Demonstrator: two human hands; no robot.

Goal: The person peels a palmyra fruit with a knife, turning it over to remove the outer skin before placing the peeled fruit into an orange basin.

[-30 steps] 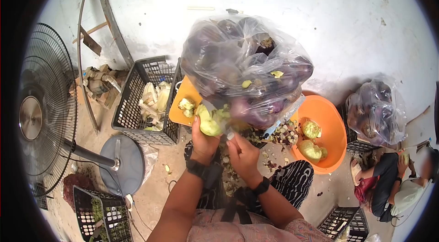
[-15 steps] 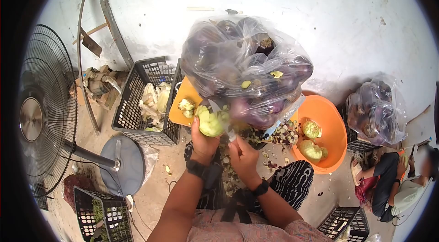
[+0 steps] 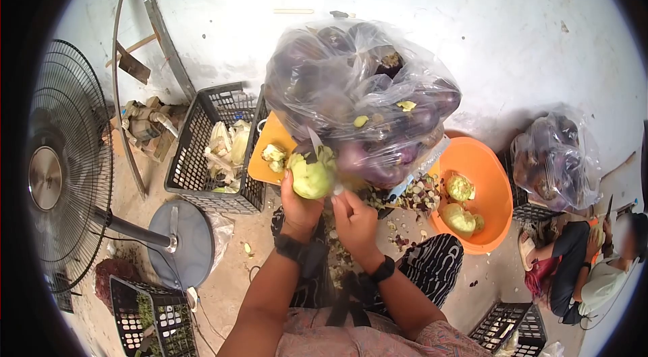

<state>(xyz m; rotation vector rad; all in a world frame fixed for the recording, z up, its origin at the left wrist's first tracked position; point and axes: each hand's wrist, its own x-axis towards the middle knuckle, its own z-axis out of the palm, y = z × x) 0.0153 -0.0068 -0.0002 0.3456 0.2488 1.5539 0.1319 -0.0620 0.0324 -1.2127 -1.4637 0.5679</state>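
Note:
My left hand (image 3: 302, 212) cups a round purple-skinned vegetable (image 3: 312, 178) from below and the left. It is pale green where peeled, with dark purple skin still at the top. My right hand (image 3: 356, 222) is closed round the light handle of a knife (image 3: 315, 138); its blade tip shows above the vegetable, and the rest is partly hidden or blurred. Just beyond my hands, a large clear plastic bag (image 3: 324, 80) bulges with similar purple vegetables. Peeled pale-green pieces (image 3: 274, 154) sit on an orange-yellow surface (image 3: 270, 131) to the left.
An orange basin (image 3: 496, 188) at right holds peeled vegetables (image 3: 460, 218). Black crates (image 3: 217, 202) stand left and around me. Peelings (image 3: 422, 195) lie nearby and on the floor. A fan (image 3: 67, 168) is at far left, another bag (image 3: 553, 161) and a seated person (image 3: 597, 283) at right.
The vegetable has turned in my left hand, showing more purple skin at its top. My right hand and the knife have shifted slightly left and up. The person at right has raised their blade.

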